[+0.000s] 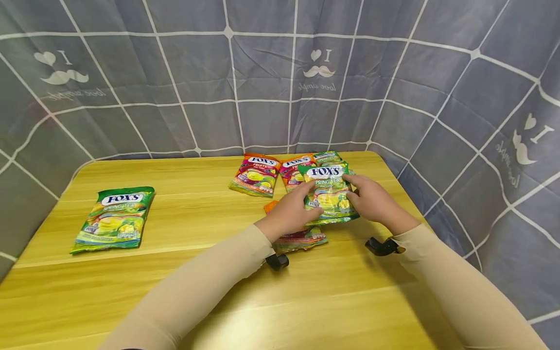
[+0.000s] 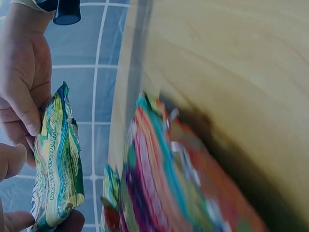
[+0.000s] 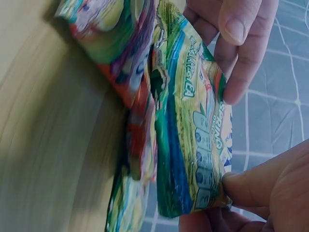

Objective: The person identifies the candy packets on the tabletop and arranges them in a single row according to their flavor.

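Both hands grip one green Fox's Spring Tea candy bag (image 1: 329,197), raised above other bags with its front towards the head camera. My left hand (image 1: 290,214) holds its left side, and my right hand (image 1: 378,201) its right side. In the right wrist view, the right thumb (image 3: 256,188) presses the near face of the green bag (image 3: 188,135), with fingers behind. An orange and purple candy bag (image 1: 302,239) lies partly hidden below the held bag. Behind are another orange and purple bag (image 1: 293,170) and a green bag (image 1: 327,157), both partly covered.
One orange and purple Fox's Fruits bag (image 1: 255,175) lies left of the group. Far to the left, a green Spring Tea bag (image 1: 114,218) lies on the wooden table (image 1: 188,204). A grey checked curtain (image 1: 262,121) borders the back and sides.
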The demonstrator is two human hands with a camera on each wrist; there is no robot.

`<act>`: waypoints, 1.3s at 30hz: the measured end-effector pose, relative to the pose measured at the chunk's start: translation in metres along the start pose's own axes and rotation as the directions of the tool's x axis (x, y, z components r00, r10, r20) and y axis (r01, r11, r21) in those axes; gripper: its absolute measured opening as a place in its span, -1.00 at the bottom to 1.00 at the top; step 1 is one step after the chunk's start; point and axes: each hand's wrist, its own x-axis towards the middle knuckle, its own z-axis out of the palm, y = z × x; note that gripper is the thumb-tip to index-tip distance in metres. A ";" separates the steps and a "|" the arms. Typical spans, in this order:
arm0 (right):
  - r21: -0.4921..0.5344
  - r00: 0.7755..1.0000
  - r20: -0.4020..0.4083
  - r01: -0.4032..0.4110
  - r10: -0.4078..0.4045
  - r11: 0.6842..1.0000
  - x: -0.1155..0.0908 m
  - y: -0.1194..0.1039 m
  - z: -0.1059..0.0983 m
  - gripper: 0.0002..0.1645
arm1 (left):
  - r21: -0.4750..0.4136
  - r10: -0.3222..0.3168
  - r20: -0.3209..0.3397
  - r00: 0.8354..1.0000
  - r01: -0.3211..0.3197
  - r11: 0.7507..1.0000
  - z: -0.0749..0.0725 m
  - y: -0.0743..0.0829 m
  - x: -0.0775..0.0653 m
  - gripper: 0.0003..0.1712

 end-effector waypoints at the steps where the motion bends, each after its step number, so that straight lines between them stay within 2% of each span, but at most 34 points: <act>1: 0.006 1.000 0.003 0.005 -0.005 1.000 0.001 -0.003 0.002 -0.33 | 0.002 -0.004 -0.011 1.000 0.004 1.000 -0.002 -0.002 -0.001 -0.06; 10: 0.058 0.998 0.023 0.066 -0.067 0.996 0.017 -0.028 0.021 -0.32 | 0.031 -0.070 -0.091 0.993 0.073 0.997 -0.026 -0.020 -0.020 -0.06; 23: 0.039 0.984 0.053 0.168 -0.170 0.985 0.041 -0.070 0.051 -0.31 | 0.068 -0.141 -0.126 0.982 0.151 0.986 -0.059 -0.057 -0.048 -0.06; 29: -0.003 0.974 0.105 0.200 -0.199 0.980 0.052 -0.091 0.068 -0.29 | 0.086 -0.175 -0.137 0.975 0.187 0.979 -0.076 -0.075 -0.064 -0.06; 39: -0.004 0.953 0.216 0.220 -0.214 0.975 0.065 -0.128 0.100 -0.20 | 0.134 -0.226 -0.156 0.962 0.247 0.960 -0.102 -0.108 -0.091 -0.05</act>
